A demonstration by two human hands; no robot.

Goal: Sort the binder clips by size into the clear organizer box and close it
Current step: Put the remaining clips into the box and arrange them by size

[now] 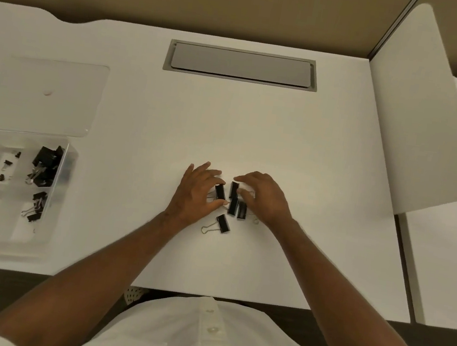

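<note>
Mid-surface, left hand (pixel 198 192) pinches one binder clip (pixel 220 191), right hand (pixel 264 199) gathers four loose clips (pixel 234 206); organizer box (pixel 55 209) at left edge part-filled, lid (pixel 45 96) open.

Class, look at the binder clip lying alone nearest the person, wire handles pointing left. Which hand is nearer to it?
Left. The left hand is just above the lone clip, its thumb close to it. The right hand lies farther up and to the right, beyond the other clips.
</note>
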